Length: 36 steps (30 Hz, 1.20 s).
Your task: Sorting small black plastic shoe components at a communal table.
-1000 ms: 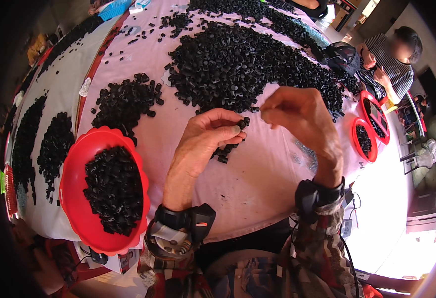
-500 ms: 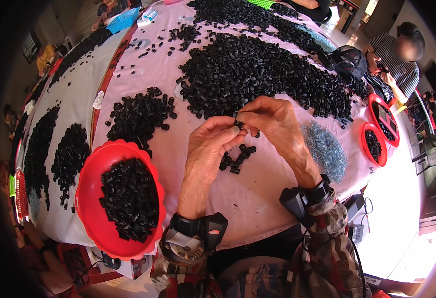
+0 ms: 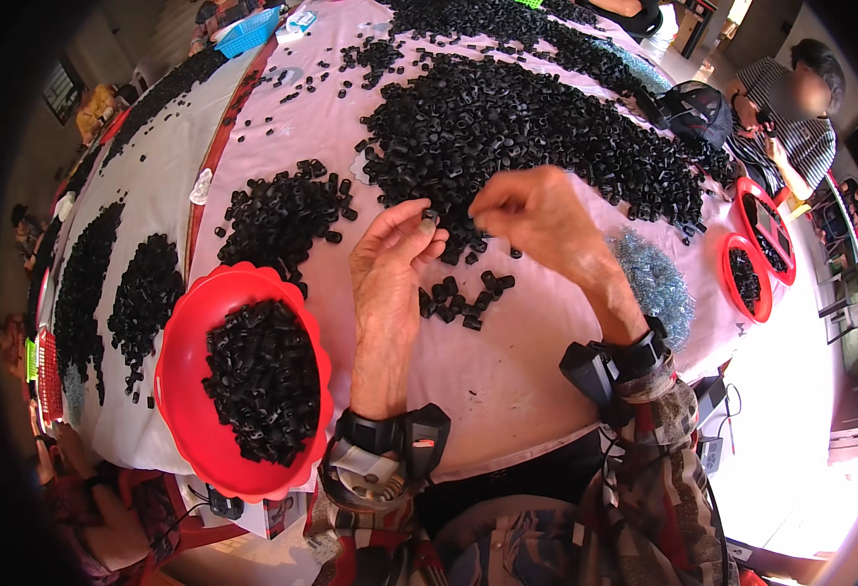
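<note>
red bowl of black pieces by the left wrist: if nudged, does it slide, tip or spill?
The red bowl looks like thin plastic, wide and shallow, so it would probably slide on the pink cloth rather than tip. The black pieces are heaped loose, so a sharp shove could likely spill some over the rim.

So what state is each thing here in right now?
Left hand: pinching one small black piece.
Right hand: fingers curled, contents hidden.
Red bowl: about full of black pieces.
Big pile: spread loose.
Small cluster: loose under hands.
</note>
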Available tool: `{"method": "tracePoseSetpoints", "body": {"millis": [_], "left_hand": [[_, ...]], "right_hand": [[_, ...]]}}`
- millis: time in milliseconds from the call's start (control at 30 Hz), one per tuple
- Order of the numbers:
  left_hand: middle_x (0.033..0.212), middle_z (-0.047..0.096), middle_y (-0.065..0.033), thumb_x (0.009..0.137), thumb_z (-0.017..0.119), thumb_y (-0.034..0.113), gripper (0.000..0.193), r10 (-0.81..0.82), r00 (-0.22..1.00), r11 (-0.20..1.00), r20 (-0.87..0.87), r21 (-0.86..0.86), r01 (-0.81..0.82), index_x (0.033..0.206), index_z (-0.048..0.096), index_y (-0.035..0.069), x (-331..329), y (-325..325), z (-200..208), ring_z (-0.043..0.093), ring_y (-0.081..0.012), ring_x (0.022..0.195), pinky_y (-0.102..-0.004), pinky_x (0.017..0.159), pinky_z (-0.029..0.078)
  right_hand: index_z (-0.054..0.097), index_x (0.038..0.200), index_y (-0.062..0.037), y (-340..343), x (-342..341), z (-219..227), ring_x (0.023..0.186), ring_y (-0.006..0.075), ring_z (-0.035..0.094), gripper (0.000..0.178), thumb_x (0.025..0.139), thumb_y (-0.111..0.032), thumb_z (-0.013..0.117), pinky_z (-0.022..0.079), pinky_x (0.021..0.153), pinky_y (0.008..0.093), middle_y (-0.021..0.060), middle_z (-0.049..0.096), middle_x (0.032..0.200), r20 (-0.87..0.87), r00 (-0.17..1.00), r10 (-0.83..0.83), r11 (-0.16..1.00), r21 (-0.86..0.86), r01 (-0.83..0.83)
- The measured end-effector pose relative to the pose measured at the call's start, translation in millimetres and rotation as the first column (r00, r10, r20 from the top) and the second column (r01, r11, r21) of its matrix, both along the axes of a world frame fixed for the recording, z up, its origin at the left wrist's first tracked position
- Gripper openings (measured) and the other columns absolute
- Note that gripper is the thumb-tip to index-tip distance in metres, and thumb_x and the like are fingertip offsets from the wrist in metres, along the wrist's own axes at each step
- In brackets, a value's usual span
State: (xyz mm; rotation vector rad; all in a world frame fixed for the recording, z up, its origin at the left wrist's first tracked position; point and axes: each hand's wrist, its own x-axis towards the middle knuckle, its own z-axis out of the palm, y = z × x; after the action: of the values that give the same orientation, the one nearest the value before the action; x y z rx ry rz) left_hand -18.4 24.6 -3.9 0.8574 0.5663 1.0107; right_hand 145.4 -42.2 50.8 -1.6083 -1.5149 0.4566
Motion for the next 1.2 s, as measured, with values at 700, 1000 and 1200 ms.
{"method": "tracePoseSetpoints", "body": {"millis": [700, 1000, 1200], "left_hand": [[0.093, 0.065, -0.0073, 0.085, 0.062, 0.001, 0.020, -0.040, 0.999, 0.998, -0.008, -0.043, 0.040, 0.105, 0.063, -0.001, -7.3, 0.6, 0.7, 0.063, -0.0153, 0.081, -0.0251, 0.076, 0.050], [0.094, 0.065, -0.0099, 0.085, 0.061, 0.000, 0.020, -0.139, 0.988, 0.990, -0.068, -0.038, 0.137, 0.105, 0.063, -0.003, -1.5, -2.4, -2.1, 0.065, -0.0169, 0.083, -0.0248, 0.077, 0.052], [0.094, 0.066, -0.0100, 0.085, 0.062, 0.002, 0.019, -0.174, 0.980, 0.985, -0.098, -0.011, 0.173, 0.103, 0.063, -0.003, 0.8, -5.5, 2.5, 0.065, -0.0158, 0.084, -0.0249, 0.077, 0.052]], "right_hand": [[0.063, 0.081, 0.0004, -4.4, -30.3, -42.3, 0.075, 0.0399, 0.062, 0.012, 0.070, -0.004, 0.063, 0.051, 0.068, 0.0457, 0.0199, 0.063, 0.081, 0.428, 0.903, 0.042, 0.999, -0.024, -0.035], [0.067, 0.092, 0.0029, 0.0, -3.8, -34.4, 0.069, 0.0164, 0.066, 0.013, 0.080, -0.003, 0.066, 0.053, 0.068, 0.0265, 0.0113, 0.068, 0.082, -0.578, 0.816, 0.024, 1.000, 0.023, -0.012], [0.068, 0.092, 0.0049, -4.1, -5.1, -22.2, 0.066, 0.0127, 0.064, 0.016, 0.076, 0.002, 0.067, 0.052, 0.063, 0.0229, 0.0095, 0.068, 0.080, -0.610, 0.792, 0.038, 0.999, 0.037, -0.020]]}}
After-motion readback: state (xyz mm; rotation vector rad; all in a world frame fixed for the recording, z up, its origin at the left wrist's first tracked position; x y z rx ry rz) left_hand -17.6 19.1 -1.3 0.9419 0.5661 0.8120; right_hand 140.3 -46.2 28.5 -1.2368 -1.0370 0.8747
